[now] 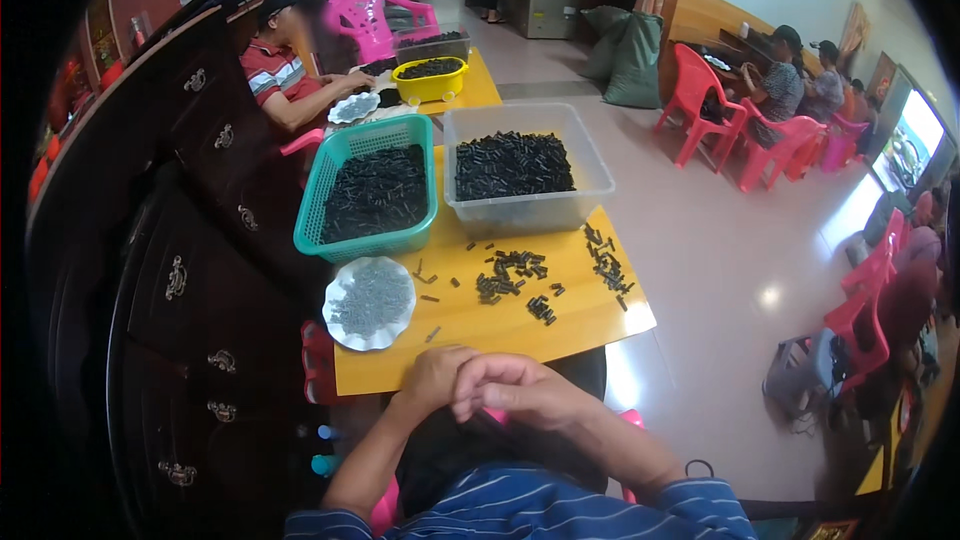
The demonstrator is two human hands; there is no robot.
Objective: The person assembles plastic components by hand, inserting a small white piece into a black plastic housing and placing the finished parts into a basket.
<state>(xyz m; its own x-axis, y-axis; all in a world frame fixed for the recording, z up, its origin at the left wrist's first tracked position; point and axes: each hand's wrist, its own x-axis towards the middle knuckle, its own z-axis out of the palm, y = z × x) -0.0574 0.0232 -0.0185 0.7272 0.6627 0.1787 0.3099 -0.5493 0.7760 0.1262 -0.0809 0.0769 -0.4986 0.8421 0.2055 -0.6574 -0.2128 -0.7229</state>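
My left hand (pixel 432 377) and my right hand (pixel 520 388) rest together at the near edge of a yellow table (pixel 500 335), the right hand's fingers folded over the left. Neither hand visibly holds anything. Small black tube-like parts (pixel 510 275) lie scattered on the table just beyond my hands. A white scalloped plate (pixel 369 302) of small grey pins sits to the left of them. Behind stand a teal basket (pixel 368 185) and a clear plastic bin (pixel 523 170), both filled with black parts.
A dark wooden cabinet (pixel 180 270) runs along the left. Another person (pixel 285 75) sits at the far table by a yellow tub (pixel 430 78) and pink chair (pixel 375 15). Red and pink chairs (pixel 745 130) with seated people stand at right on the tiled floor.
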